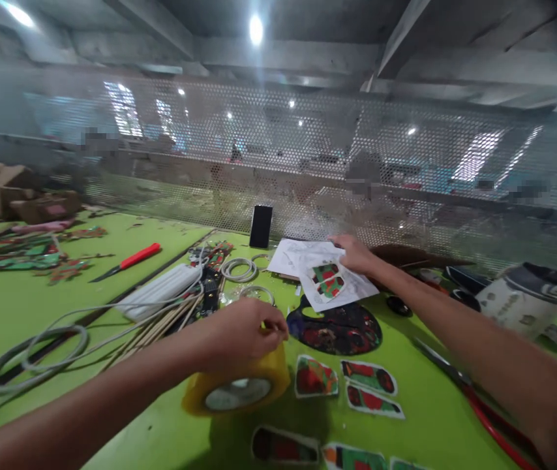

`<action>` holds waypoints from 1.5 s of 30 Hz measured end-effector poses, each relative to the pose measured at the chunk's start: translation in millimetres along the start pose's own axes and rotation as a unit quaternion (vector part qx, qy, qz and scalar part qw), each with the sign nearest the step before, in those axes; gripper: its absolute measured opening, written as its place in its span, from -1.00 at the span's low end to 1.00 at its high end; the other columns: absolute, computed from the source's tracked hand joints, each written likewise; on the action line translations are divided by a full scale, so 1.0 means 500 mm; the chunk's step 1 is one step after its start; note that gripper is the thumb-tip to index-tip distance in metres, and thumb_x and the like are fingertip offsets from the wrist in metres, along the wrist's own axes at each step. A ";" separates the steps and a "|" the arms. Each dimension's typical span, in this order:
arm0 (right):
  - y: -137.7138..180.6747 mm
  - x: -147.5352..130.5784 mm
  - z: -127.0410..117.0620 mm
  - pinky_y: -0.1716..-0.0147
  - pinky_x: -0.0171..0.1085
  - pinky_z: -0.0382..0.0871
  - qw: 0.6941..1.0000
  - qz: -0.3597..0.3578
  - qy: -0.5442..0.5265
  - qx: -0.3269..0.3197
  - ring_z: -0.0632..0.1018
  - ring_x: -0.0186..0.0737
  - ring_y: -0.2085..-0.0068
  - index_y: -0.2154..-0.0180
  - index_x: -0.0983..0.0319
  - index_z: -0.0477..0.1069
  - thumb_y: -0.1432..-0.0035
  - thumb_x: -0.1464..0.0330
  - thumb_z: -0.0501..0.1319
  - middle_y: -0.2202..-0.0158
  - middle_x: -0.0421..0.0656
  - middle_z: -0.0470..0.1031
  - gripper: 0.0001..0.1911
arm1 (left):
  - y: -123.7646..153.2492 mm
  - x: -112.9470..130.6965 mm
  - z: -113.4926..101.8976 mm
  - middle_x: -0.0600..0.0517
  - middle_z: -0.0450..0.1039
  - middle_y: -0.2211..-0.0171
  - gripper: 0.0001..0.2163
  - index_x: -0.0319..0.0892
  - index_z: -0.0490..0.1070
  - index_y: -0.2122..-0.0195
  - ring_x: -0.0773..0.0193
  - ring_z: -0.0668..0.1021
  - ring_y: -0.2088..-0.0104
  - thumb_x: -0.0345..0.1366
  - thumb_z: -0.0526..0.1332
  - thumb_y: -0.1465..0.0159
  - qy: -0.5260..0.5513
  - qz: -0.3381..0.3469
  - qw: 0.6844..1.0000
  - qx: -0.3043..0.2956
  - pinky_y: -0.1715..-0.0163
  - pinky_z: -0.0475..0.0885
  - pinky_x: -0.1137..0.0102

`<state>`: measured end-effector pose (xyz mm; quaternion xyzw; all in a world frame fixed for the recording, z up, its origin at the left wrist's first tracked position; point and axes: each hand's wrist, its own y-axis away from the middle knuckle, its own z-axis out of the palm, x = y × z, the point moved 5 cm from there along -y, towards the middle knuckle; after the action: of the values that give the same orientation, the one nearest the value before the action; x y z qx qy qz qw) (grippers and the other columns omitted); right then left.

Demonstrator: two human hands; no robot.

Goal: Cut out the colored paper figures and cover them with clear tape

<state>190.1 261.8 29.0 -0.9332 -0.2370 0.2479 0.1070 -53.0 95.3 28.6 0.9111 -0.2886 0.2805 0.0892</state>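
Note:
My left hand is closed on top of a large yellow tape roll that lies near the front of the green table; its fingers pinch at the roll's upper edge. My right hand reaches further back and grips a white paper sheet bearing a red and green printed cutout. That sheet lies over other white papers. Below it lies a dark red and black printed piece. Several small red and green cutouts lie in front of it.
A black phone stands against the perforated metal screen. Coiled white wire, a bundle of thin sticks and a red-handled knife lie left. Red-handled scissors and a white cup are right. Cardboard boxes sit far left.

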 end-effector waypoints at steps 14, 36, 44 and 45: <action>0.309 -0.291 0.149 0.54 -0.28 0.41 0.872 0.131 -0.467 -0.067 0.48 -0.26 0.50 0.39 0.21 0.43 -0.09 0.14 0.24 0.48 -0.18 0.46 -0.75 | -0.007 0.016 -0.001 -0.03 0.59 0.33 -0.72 -0.20 0.57 0.27 0.29 0.50 0.38 -0.36 0.08 -0.12 -0.042 0.002 0.999 -0.028 0.34 0.34 0.45; 0.356 -0.424 0.107 0.14 -0.07 0.38 0.967 -0.111 -0.165 0.157 0.48 -0.03 0.14 0.01 0.20 0.37 -0.23 0.52 0.05 0.16 0.01 0.49 -0.68 | 0.111 0.044 -0.016 0.02 0.51 0.43 -0.74 -0.16 0.58 0.35 0.26 0.49 0.38 -0.17 0.12 -0.21 -0.023 -0.058 0.991 0.123 0.37 0.32 0.40; 0.408 -0.453 0.114 0.30 -0.11 0.39 0.963 -0.121 -0.200 0.137 0.48 -0.05 0.26 0.13 0.11 0.41 -0.23 0.43 0.17 0.29 -0.09 0.49 -0.82 | 0.207 0.078 0.021 0.00 0.44 0.39 -0.80 -0.13 0.54 0.39 0.26 0.48 0.35 -0.22 0.14 -0.26 0.038 -0.036 0.971 0.234 0.35 0.40 0.38; 0.411 -0.450 0.116 0.33 -0.12 0.38 0.962 -0.114 -0.206 0.140 0.48 -0.07 0.29 0.18 0.10 0.41 -0.23 0.42 0.18 0.32 -0.11 0.48 -0.86 | 0.212 0.083 0.027 0.00 0.43 0.39 -0.80 -0.13 0.53 0.39 0.26 0.48 0.35 -0.23 0.14 -0.26 0.042 -0.033 0.970 0.239 0.34 0.40 0.38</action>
<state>68.2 -22.6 7.0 -0.8042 -0.3217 0.4519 0.2134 -80.1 -15.5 40.8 0.9024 -0.1793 0.3761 -0.1100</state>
